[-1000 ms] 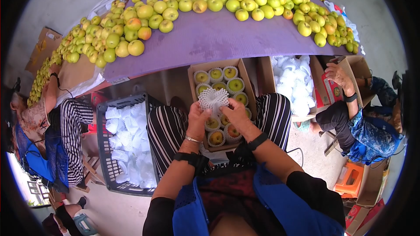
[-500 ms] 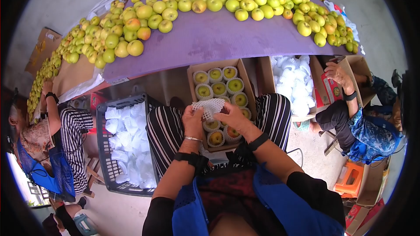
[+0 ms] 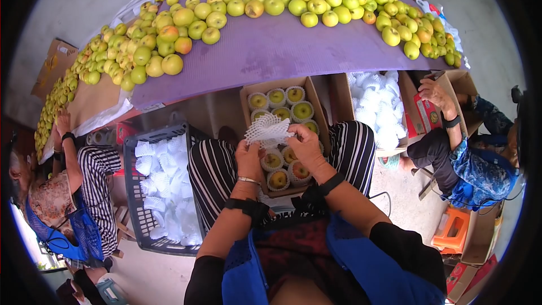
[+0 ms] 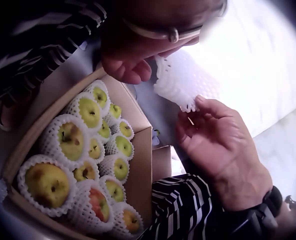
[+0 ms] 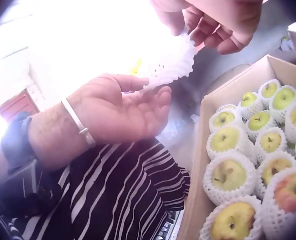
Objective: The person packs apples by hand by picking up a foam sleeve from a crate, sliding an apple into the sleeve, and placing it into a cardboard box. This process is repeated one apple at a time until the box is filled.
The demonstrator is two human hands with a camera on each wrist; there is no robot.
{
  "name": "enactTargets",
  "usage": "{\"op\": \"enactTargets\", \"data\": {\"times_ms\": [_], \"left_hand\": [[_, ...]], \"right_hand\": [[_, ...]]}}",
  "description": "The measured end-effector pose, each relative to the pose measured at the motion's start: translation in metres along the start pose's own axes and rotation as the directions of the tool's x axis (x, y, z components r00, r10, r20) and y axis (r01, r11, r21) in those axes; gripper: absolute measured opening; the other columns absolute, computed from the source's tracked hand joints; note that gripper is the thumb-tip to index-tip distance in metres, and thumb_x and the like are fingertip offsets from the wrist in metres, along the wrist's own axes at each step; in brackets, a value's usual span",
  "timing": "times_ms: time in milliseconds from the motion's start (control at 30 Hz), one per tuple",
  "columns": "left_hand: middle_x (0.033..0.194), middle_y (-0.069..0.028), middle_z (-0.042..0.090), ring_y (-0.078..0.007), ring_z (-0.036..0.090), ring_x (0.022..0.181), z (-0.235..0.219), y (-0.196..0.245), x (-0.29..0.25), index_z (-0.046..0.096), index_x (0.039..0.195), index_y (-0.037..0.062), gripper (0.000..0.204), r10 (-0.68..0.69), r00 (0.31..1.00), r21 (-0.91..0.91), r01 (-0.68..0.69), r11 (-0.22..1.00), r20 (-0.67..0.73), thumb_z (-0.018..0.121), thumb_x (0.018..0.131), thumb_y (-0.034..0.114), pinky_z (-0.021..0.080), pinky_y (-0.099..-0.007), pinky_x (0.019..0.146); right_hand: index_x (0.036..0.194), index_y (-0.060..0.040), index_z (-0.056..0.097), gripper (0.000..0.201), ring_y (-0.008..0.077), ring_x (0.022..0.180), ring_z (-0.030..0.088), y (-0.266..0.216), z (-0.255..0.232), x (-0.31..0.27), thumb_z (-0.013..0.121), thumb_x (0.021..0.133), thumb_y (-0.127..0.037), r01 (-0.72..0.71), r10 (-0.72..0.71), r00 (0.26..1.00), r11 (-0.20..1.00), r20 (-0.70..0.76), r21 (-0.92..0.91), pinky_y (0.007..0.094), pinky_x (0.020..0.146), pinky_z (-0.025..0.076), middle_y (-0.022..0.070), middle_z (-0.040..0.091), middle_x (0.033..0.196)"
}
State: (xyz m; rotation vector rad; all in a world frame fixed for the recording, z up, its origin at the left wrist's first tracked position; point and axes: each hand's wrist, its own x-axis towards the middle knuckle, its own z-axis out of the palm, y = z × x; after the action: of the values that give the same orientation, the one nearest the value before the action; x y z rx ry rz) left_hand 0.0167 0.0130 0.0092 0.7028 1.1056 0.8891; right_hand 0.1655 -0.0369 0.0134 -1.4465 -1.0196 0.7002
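Between my two hands a white foam fruit net (image 3: pixel 268 131) is spread out above the cardboard box (image 3: pixel 247 100). My left hand (image 3: pixel 249 161), with a bracelet at its wrist, pinches the net's lower left edge. The fingertips of my right hand (image 3: pixel 305 146) pinch its right end, and the right wrist view shows thumb and fingers (image 5: pixel 175 22) at the rim of the net (image 5: pixel 175 60). No apple shows inside this net. Below, the box holds rows of green and yellowish apples (image 4: pixel 50 187), each in its own foam net; one is reddish.
A black plastic crate (image 3: pixel 136 220) of foam nets (image 3: pixel 161 175) stands at my left. Another box of nets (image 3: pixel 375 107) is at the right. Many loose apples (image 3: pixel 183 17) lie on the purple table (image 3: pixel 265 51). People sit on both sides.
The net, first gathered like a flower, was folded lower and is now raised and spread wider between my hands. The person at the left has shifted their body and arm.
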Motion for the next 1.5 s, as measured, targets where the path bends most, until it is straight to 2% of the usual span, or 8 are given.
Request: {"op": "enactTargets", "data": {"times_ms": [333,633,733,933,1000,1333,1400,1500], "left_hand": [[0.093,-0.0063,0.056,-0.0163,0.055,0.083,-0.006,-0.002,0.008,0.049,0.091,0.0039,0.009,0.152,0.965,-0.426,-0.048,0.904,0.214,0.046,0.083,0.006,0.046,-0.0304,0.074],[0.093,-0.0063,0.058,-0.0131,0.055,0.083,0.001,-0.008,0.002,0.050,0.100,-0.0015,0.026,0.396,0.860,0.394,-0.501,0.770,0.321,0.058,0.077,0.007,0.043,-0.0250,0.072],[0.091,-0.0054,0.059,-0.0125,0.055,0.080,0.002,0.000,0.000,0.054,0.096,-0.0021,0.021,0.175,0.968,0.066,-0.189,0.980,0.180,0.057,0.077,0.005,0.043,-0.0247,0.072],[0.094,-0.0070,0.059,-0.0141,0.056,0.083,0.004,0.008,-0.007,0.054,0.099,-0.0022,0.023,0.048,0.987,-0.060,-0.039,0.997,0.154,0.056,0.076,0.001,0.043,-0.0255,0.076],[0.092,-0.0066,0.060,-0.0137,0.056,0.082,0.005,0.008,-0.008,0.055,0.098,-0.0021,0.023,0.056,0.983,-0.031,-0.051,0.998,0.176,0.056,0.076,0.001,0.043,-0.0250,0.075],[0.069,-0.0080,0.060,-0.0153,0.057,0.061,-0.002,0.010,0.000,0.059,0.079,-0.0008,0.015,0.394,0.910,0.440,-0.407,0.800,0.126,0.063,0.070,0.010,0.045,-0.0281,0.057],[0.066,-0.0103,0.059,-0.0191,0.057,0.059,0.000,0.017,-0.008,0.059,0.077,0.0000,0.016,0.436,0.883,0.603,-0.446,0.662,0.174,0.064,0.068,0.012,0.044,-0.0290,0.056],[0.062,-0.0136,0.055,-0.0262,0.054,0.056,0.005,0.015,-0.011,0.058,0.074,0.0012,0.018,0.440,0.858,0.674,-0.491,0.552,0.265,0.065,0.067,0.015,0.043,-0.0308,0.055]], "right_hand": [[0.085,-0.0027,0.057,0.010,0.0043,0.062,0.048,-0.008,0.000,0.000,0.052,0.077,-0.005,-0.310,0.255,0.944,0.904,0.209,0.294,0.0181,0.056,0.040,-0.0019,0.054,0.071],[0.077,-0.0062,0.056,0.008,0.0081,0.050,0.050,-0.022,-0.005,0.001,0.053,0.079,-0.013,-0.520,0.466,0.853,0.730,0.233,0.443,0.0204,0.046,0.038,0.0011,0.055,0.064],[0.077,-0.0069,0.056,0.008,0.0089,0.051,0.051,-0.018,-0.009,0.003,0.053,0.079,-0.013,-0.565,0.500,0.824,0.687,0.266,0.458,0.0212,0.046,0.039,0.0015,0.055,0.062],[0.083,-0.0066,0.057,0.008,0.0085,0.067,0.051,-0.019,-0.005,0.002,0.056,0.078,-0.013,-0.330,0.237,0.930,0.873,0.280,0.360,0.0208,0.060,0.040,0.0024,0.055,0.076],[0.085,-0.0014,0.056,0.019,0.0116,0.073,0.051,-0.014,-0.004,-0.002,0.062,0.072,-0.013,0.217,-0.167,0.952,0.959,0.256,-0.183,0.0224,0.063,0.041,0.0060,0.056,0.083],[0.093,0.0013,0.054,0.035,0.0145,0.081,0.052,-0.036,-0.009,-0.002,0.068,0.064,-0.013,-0.333,0.352,0.923,0.933,0.155,-0.136,0.0270,0.073,0.041,0.0101,0.054,0.093],[0.104,0.0006,0.048,0.051,0.0224,0.095,0.049,-0.050,-0.013,-0.003,0.069,0.059,-0.013,0.255,-0.270,0.962,0.818,0.049,-0.516,0.0320,0.080,0.039,0.0131,0.051,0.103],[0.108,-0.0012,0.043,0.058,0.0317,0.103,0.042,-0.058,-0.005,-0.008,0.067,0.058,-0.018,0.406,-0.297,0.914,0.677,0.276,-0.614,0.0380,0.085,0.033,0.0149,0.048,0.106]]}}
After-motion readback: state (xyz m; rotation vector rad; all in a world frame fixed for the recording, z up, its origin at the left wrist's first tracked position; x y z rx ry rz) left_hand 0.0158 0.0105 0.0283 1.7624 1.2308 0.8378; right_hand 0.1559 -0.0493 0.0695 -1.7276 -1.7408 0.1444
